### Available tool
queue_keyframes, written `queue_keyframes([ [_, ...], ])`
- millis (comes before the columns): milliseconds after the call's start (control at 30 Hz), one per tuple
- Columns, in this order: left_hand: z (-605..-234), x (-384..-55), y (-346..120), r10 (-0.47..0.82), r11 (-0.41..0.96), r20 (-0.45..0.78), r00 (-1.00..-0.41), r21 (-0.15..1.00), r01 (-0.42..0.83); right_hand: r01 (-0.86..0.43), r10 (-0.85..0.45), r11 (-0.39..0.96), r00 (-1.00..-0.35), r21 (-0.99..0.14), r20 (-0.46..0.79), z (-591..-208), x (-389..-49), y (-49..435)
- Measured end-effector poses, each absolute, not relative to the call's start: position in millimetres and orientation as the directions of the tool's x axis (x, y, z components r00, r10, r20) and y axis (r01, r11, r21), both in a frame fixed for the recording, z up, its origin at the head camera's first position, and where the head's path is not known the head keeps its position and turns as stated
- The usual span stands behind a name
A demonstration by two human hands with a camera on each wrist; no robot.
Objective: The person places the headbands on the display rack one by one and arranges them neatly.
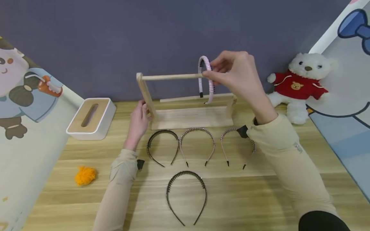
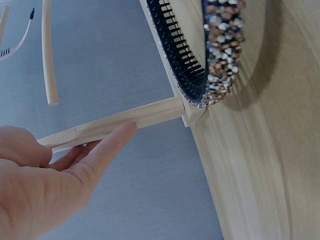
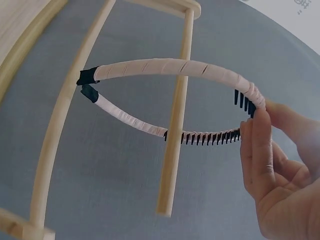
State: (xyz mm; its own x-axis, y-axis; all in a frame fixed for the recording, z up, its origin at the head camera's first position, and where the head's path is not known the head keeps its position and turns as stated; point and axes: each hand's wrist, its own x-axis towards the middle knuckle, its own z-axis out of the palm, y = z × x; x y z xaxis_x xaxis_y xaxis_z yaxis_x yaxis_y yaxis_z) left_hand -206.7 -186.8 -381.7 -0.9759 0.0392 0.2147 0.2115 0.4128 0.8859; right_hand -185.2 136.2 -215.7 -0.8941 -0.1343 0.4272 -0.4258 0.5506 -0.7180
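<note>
My right hand pinches a pale pink ribbon-wrapped headband at the top of its arch. Black teeth line its inner side, and its dark tips point down. The upper rod of a wooden rack passes between the headband's two arms; in the right wrist view, that rod's near end is free. On the rack's left side, my left hand grips the upright post, thumb along one face and fingers behind. A rhinestone-covered headband is close to the post's foot in the left wrist view.
Several headbands lie on the table before the rack, including a dark one nearest me. A white tissue box and an orange pompom are at left. A white teddy bear sits at right, and a dark wall rises behind.
</note>
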Motion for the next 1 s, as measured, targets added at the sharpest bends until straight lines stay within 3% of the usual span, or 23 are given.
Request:
queue_keyframes([
  [1000, -381, -206, -189, 0.025, 0.409, 0.217, -0.976, 0.889, 0.208, -0.479, -0.269, 0.539, -0.877, -0.693, 0.398, -219, -206, 67],
])
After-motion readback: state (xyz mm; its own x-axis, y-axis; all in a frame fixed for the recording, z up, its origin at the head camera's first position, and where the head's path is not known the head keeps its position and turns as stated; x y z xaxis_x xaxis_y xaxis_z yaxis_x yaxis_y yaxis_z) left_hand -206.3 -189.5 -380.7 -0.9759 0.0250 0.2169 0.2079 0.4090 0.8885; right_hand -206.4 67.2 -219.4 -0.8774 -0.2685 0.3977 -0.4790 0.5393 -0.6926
